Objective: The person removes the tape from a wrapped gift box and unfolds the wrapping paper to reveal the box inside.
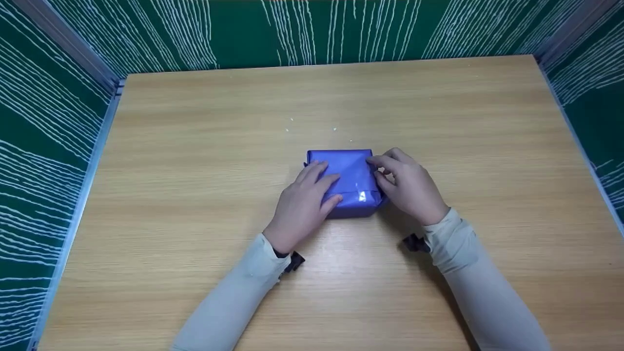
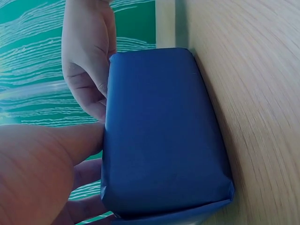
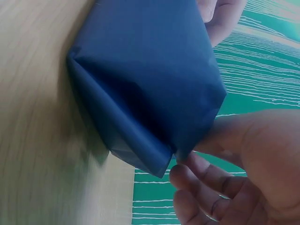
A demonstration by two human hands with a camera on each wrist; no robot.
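Observation:
A box wrapped in shiny blue wrapping paper (image 1: 348, 170) sits on the table in the head view. My left hand (image 1: 298, 209) rests on its top at the left side, fingers spread and fairly straight. At the box's right end, my right hand (image 1: 412, 187) pinches the edge of the paper between thumb and fingers. In the right wrist view, a folded paper flap (image 3: 124, 126) sticks out from that end, with a hollow crease above it. The long side of the box (image 2: 159, 131) looks smooth in the left wrist view, and its near end shows a folded seam.
The wooden table (image 1: 195, 146) reaches out on all sides of the box. A few tiny white scraps (image 1: 335, 129) lie beyond it. Green panels with white streaks (image 1: 243, 34) stand along the back and both sides.

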